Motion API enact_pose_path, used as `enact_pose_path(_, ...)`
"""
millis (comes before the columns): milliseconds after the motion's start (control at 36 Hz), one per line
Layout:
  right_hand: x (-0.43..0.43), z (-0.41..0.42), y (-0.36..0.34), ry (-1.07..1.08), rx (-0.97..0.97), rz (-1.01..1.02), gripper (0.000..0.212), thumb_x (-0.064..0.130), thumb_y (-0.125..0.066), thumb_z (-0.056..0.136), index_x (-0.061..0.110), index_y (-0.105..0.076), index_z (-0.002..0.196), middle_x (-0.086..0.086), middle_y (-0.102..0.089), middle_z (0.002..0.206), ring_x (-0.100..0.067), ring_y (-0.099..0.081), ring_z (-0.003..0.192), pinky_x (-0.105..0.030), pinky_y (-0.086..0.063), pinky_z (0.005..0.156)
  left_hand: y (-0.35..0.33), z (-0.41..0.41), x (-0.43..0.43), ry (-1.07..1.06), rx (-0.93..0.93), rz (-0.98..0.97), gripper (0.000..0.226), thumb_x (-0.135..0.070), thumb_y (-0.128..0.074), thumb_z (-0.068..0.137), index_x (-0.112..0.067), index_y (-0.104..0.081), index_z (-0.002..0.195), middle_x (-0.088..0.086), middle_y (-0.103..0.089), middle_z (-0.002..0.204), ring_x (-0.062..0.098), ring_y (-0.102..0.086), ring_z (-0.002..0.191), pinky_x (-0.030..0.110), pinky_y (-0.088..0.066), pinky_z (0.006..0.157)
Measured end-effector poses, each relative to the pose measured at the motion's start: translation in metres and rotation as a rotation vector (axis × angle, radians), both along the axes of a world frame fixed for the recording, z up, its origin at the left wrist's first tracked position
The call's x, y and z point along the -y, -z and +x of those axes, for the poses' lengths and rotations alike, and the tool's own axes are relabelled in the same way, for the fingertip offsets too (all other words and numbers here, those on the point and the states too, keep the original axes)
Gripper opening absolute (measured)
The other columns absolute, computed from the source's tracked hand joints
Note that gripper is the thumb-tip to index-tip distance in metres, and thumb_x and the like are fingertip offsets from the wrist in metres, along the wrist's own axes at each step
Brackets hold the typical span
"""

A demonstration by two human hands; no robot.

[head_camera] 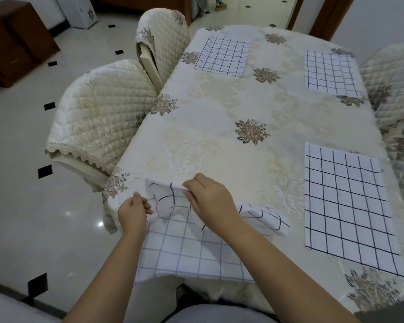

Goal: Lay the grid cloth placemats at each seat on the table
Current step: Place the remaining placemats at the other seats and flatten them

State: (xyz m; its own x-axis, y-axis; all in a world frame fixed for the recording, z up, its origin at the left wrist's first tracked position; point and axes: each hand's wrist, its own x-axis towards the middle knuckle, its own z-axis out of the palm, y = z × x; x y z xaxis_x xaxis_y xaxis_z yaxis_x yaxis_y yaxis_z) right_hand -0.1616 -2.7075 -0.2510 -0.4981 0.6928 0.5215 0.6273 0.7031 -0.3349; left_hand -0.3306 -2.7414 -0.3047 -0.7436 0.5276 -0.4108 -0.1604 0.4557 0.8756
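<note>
A shiny white floor (33, 136) with little black squares lies round the worktop (219, 108), which wears a cream flowery cloth. Padded chairs (98, 117) sit at the worktop's sides. Three grid mats (345, 206) lie flat on it. At its near edge a fourth mat (184, 248) is rumpled; the left hand (132, 214) and right hand (210, 201) each pinch it.

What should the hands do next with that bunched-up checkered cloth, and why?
Probably pull the folded edge apart and smooth it flat. The left hand and right hand both pinch the placemat, which is doubled over and wrinkled at the table's near edge, while three other placemats already lie flat at their seats.
</note>
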Motion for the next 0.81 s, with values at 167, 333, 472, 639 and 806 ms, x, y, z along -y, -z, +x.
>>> enact_pose_path(167, 0.010, 0.002, -0.007, -0.033, 0.199, -0.376, 0.038, 0.034, -0.040, 0.096, 0.011, -0.063, 0.117, -0.008, -0.066, 0.104, -0.027, -0.065, 0.089, -0.032, -0.050, 0.068, -0.018, 0.000, 0.005, 0.012, -0.060, -0.012, 0.034, -0.028, -0.040, 0.099, -0.007, -0.054, 0.077, 0.008, -0.060, 0.064, 0.014, -0.057, 0.059, 0.023, -0.048, 0.061)
enact_pose_path(333, 0.009, 0.037, 0.016, 0.176, 0.218, -0.718, 0.035, 0.033, -0.037, 0.099, 0.014, -0.055, 0.123, -0.006, -0.058, 0.121, -0.024, -0.056, 0.109, -0.034, -0.044, 0.089, -0.011, -0.012, 0.003, 0.246, 0.137, -0.234, 0.063, -0.057, -0.039, 0.091, -0.004, -0.058, 0.120, 0.015, -0.060, 0.105, 0.032, -0.055, 0.098, 0.036, -0.043, 0.081)
enact_pose_path(472, 0.012, 0.085, 0.045, 0.371, 0.301, -0.828, 0.030, 0.027, -0.040, 0.098, 0.011, -0.058, 0.114, -0.008, -0.056, 0.113, -0.024, -0.056, 0.102, -0.032, -0.044, 0.081, -0.015, -0.016, 0.002, 0.377, 0.286, -0.324, 0.033, -0.040, -0.060, 0.086, -0.008, -0.057, 0.089, 0.010, -0.059, 0.064, 0.024, -0.051, 0.065, 0.032, -0.041, 0.063)
enact_pose_path(639, 0.021, 0.122, 0.061, 0.574, 0.289, -0.902, 0.027, 0.024, -0.047, 0.094, 0.008, -0.056, 0.114, -0.011, -0.049, 0.116, -0.026, -0.051, 0.105, -0.030, -0.044, 0.079, -0.016, -0.030, 0.000, 0.504, 0.254, -0.419, 0.016, 0.001, -0.049, 0.087, -0.001, -0.064, 0.092, 0.015, -0.060, 0.078, 0.026, -0.055, 0.067, 0.030, -0.048, 0.060)
enact_pose_path(806, 0.024, 0.132, 0.061, 0.739, 0.176, -0.974, 0.043, 0.025, -0.060, 0.089, 0.006, -0.046, 0.125, -0.014, -0.041, 0.124, -0.029, -0.045, 0.114, -0.032, -0.042, 0.083, -0.017, -0.022, -0.009, 0.516, 0.120, -0.414, 0.011, 0.005, -0.048, 0.091, -0.001, -0.058, 0.092, 0.006, -0.054, 0.045, 0.016, -0.052, 0.037, 0.013, -0.037, 0.032)
